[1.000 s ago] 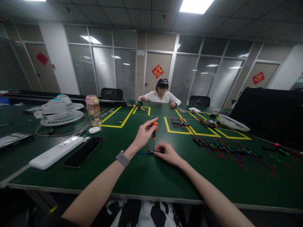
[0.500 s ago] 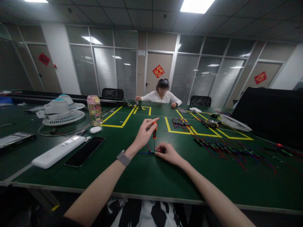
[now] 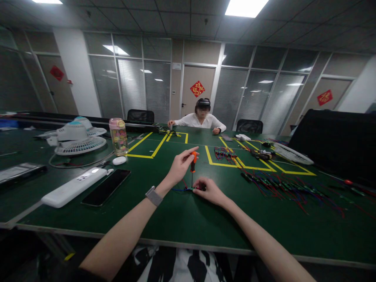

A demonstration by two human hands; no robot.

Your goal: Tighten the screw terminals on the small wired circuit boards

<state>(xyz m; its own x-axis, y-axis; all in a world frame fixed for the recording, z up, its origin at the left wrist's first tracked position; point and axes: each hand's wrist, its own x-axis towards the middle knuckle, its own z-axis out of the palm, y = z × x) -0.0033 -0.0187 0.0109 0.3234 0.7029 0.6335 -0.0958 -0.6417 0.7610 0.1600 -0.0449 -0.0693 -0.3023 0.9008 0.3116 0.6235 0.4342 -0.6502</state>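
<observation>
My left hand point(image 3: 181, 165) grips the orange and black handle of a screwdriver point(image 3: 193, 163) between thumb and fingers. The screwdriver stands upright, its thin shaft reaching down to a small green circuit board point(image 3: 189, 189) on the table. My right hand point(image 3: 208, 189) pinches the board's right side, and its fingers hide that end. Red and blue wires come off the board's left end. To the right lies a row of similar wired circuit boards point(image 3: 282, 186), and a smaller cluster of wired boards point(image 3: 225, 153) sits farther back inside yellow tape.
On the green table point(image 3: 164, 223) at left are a white power strip point(image 3: 75, 188), a black phone point(image 3: 106, 187), a drink bottle point(image 3: 118, 137) and white fans point(image 3: 78, 141). A large black panel point(image 3: 337, 145) stands at right. A person point(image 3: 199, 117) sits opposite.
The screwdriver stays upright on the board and both hands hold nearly the same place. The fingers of my left hand shift slightly around the handle, exposing more of its orange top.
</observation>
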